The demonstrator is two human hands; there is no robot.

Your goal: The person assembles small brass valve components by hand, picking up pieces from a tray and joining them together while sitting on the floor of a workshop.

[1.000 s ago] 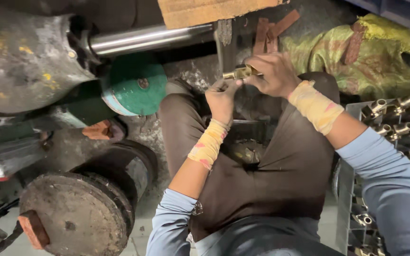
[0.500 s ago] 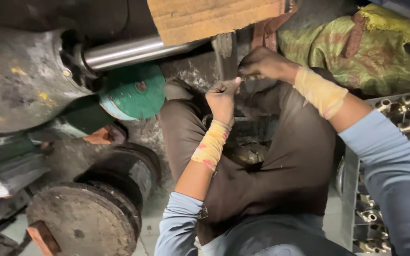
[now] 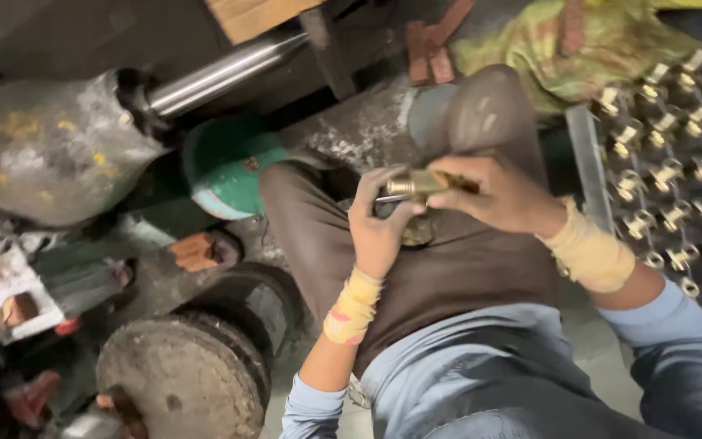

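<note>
At far left one grey machine housing is lying with one polished steel shaft sticking out of it, one green disc just beside it. Below, one rusty round wheel is sitting near my knee. Over my lap I am gripping one small brass fitting between both hands: my left hand is closing its fingers on its left end, my right hand is pinching its right end. At far right one tray is holding many brass fittings, too blurred to count.
</note>
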